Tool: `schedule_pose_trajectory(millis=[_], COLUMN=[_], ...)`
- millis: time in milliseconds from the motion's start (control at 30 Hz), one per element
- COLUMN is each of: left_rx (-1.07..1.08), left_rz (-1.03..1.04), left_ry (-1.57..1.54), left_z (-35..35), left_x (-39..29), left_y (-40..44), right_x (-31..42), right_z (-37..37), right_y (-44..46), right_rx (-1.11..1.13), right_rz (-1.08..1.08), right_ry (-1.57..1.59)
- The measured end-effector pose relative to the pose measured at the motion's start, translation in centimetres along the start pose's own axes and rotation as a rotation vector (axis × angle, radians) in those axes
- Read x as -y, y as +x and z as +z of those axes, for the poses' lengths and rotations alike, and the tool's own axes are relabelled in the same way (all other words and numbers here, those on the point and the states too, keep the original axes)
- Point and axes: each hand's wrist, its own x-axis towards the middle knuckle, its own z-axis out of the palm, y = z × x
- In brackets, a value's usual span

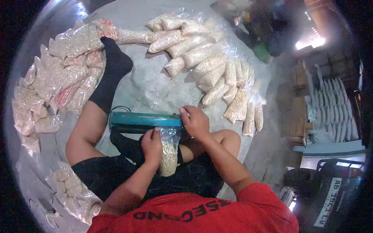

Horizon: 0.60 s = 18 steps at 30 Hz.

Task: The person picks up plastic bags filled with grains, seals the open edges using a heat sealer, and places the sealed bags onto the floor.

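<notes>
A teal bag sealer [145, 120] lies across in front of my crossed legs. Under its front edge hangs a clear plastic bag [168, 157] filled with pale, small pieces; its upper end meets the sealer. My left hand [152, 146] pinches the left side of the bag near its top. At the right end of the sealer, my right hand [195, 122] is closed on the long teal arm, thumb on top. Whether the sealer's jaw is fully closed on the plastic cannot be made out.
Many filled bags [210, 64] lie in a curved row ahead and to the right. Another heap of bags [58, 77], some with red print, is at the left beside my outstretched leg. More bags [74, 190] lie lower left. A motorbike [326, 194] stands at the right.
</notes>
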Motion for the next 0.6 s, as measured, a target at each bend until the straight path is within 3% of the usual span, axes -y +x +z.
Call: schedule_pose_trajectory(millis=[167,267,333,600], left_rx=[0.122,0.151,0.183,0.225], left_rz=[-0.178,-0.15,-0.201,-0.328], left_ry=[-0.094,0.029,0.05,-0.14], left_z=[0.1,0.0,-0.6,-0.7], left_x=[2.7,3.5,0.4,0.8], left_y=[-0.7,-0.2,0.3,0.8], right_x=[0.9,1.1,1.3,0.9], right_z=[0.2,0.6,0.6,1.3], right_y=[0.8,1.0,1.1,1.4], right_rx=[0.075,0.069,0.103,0.089], right_rz=[0.092,0.099,0.125,0.037], right_ry=[0.017,-0.016,-0.017,-0.104])
